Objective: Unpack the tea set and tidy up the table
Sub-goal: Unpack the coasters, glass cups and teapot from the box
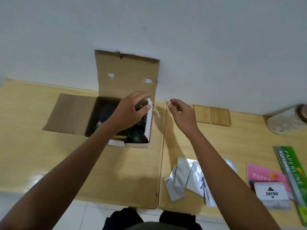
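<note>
Box [116, 113] upright, lid up; left hand [131, 110] grips dark cup [141, 107]; right hand [182, 112] hovers loosely spread.

Green Paperline pack [291, 166], pink Paperline pack [264, 175] — a Joyko box [270, 193] lies on the pink one.

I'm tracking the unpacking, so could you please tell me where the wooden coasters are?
In the head view, the wooden coasters lie in a row at the table's far edge by the wall, just right of the right hand.
</note>
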